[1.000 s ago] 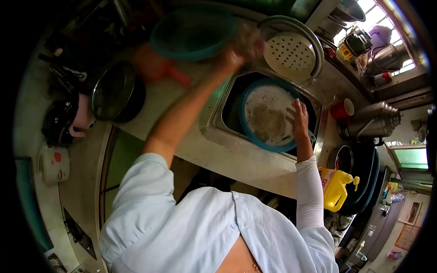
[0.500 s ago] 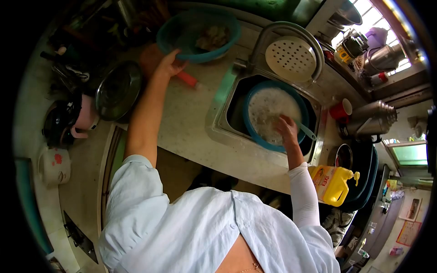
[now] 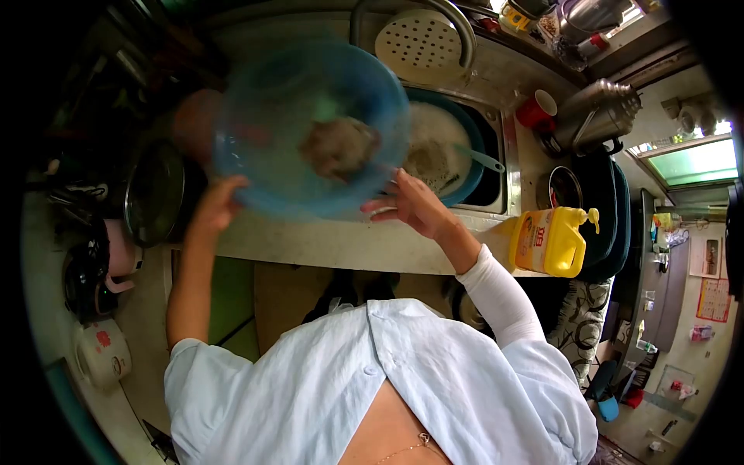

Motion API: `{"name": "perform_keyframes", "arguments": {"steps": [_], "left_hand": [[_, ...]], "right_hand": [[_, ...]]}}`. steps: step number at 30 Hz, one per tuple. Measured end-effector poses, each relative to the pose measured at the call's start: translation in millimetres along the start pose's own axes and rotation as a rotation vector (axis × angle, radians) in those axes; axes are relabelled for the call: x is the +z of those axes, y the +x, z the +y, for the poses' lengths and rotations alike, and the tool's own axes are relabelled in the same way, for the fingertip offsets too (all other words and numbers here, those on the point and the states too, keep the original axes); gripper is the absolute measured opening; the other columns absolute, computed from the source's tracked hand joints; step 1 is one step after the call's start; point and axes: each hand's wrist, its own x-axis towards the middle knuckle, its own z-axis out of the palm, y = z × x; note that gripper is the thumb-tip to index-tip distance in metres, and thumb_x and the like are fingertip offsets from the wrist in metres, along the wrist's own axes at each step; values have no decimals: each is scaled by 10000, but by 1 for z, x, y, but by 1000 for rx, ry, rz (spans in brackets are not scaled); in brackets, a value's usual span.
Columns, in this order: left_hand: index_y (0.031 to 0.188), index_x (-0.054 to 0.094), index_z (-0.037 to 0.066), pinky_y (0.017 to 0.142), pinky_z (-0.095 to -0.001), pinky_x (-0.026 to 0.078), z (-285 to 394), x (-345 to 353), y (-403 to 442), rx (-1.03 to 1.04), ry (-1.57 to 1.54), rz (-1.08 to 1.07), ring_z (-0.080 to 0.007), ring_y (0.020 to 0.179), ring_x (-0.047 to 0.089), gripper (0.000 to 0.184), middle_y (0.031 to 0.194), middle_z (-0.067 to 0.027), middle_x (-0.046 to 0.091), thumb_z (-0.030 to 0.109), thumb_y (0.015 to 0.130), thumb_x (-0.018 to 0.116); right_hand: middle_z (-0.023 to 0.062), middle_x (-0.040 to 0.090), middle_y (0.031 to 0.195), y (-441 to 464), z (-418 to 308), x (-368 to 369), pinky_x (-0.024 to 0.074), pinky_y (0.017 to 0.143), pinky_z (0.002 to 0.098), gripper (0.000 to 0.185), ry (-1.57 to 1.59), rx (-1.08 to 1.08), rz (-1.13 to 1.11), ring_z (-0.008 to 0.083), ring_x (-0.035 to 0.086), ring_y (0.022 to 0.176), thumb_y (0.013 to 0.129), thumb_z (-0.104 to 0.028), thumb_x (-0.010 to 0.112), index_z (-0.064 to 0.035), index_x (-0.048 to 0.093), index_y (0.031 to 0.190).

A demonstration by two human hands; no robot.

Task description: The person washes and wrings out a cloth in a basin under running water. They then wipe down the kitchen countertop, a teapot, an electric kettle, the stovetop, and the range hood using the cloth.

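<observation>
A translucent blue basin (image 3: 263, 170), smeared by motion, is lifted over the counter, with a brownish clump (image 3: 339, 147) inside. My left hand (image 3: 221, 203) grips its lower left rim. At the lower right rim is my right hand (image 3: 411, 204), fingers spread with their tips against the basin. Partly behind it, a second blue basin (image 3: 471, 139) of foamy, cloudy water sits in the sink (image 3: 508, 170). The pale handle of a utensil (image 3: 482, 160) sticks out over that basin's right rim.
A white perforated tray (image 3: 418, 43) and the curved faucet stand behind the sink. To the right are a red cup (image 3: 536, 110), a metal flask (image 3: 601, 112) and a yellow jug (image 3: 552, 242). A lidded dark pot (image 3: 155, 194) and a white cooker (image 3: 103, 353) are at left.
The basin with the clump has come up off the counter and toward me. My right hand has left the foamy water for its rim. The view has shifted right.
</observation>
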Motion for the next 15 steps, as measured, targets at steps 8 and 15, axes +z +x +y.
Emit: {"name": "perform_keyframes", "arguments": {"steps": [8,15], "left_hand": [[1170,472,57,826,-410,413,-14,87,116,343,752,71,-244,982,530,373,1113,-105,528,286,875,462],[1186,486,101,982,-466,276,-25,57,281,858,1899,262,-230,1169,401,398,1243,-105,448,161,795,441]], "right_hand": [[144,549,933,-45,-16,-76,553,595,399,289,56,-66,526,285,601,741,772,-80,497,57,454,1023],[153,516,935,-49,-27,-81,553,626,391,281,71,-97,758,316,590,776,776,-82,500,62,434,1007]]}}
